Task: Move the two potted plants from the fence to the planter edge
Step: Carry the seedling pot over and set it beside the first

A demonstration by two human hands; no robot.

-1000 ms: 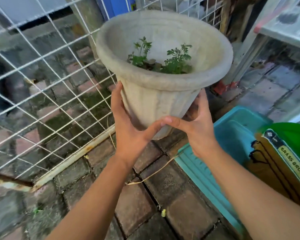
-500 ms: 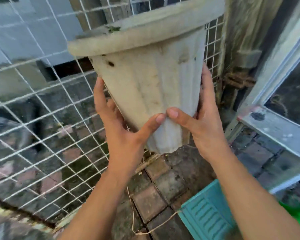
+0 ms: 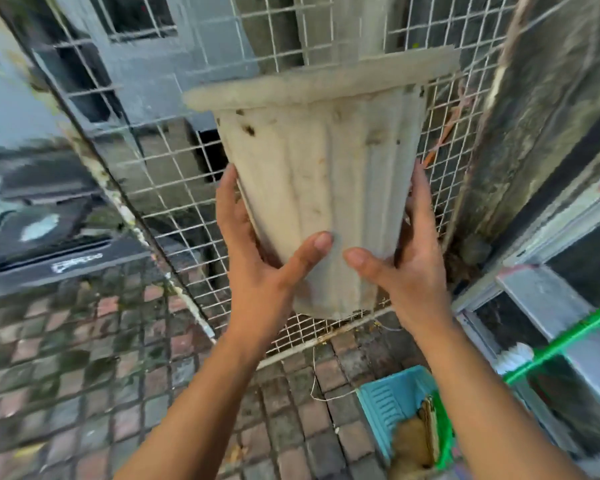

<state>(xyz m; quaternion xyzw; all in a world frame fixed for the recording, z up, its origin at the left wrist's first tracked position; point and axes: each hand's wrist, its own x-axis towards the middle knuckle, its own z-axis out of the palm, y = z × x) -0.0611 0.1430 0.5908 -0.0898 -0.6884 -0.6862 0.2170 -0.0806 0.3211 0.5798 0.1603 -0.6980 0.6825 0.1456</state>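
First pot lifted, not yet placed.
Left hand (image 3: 257, 271) at 9 o'clock and right hand (image 3: 406, 268) at 3 o'clock clasp the pot (image 3: 323, 188), raised before the fence (image 3: 174, 174); planter edge and second pot unseen, so most remains.

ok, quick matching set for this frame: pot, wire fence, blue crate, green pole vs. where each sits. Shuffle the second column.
Things:
1. pot
2. wire fence
3. blue crate
4. green pole

Places:
A. on the brick paving, bottom right
B. held up between left hand and right hand
C. slanting across the right edge
D. behind the pot

Pairs: 1-B, 2-D, 3-A, 4-C
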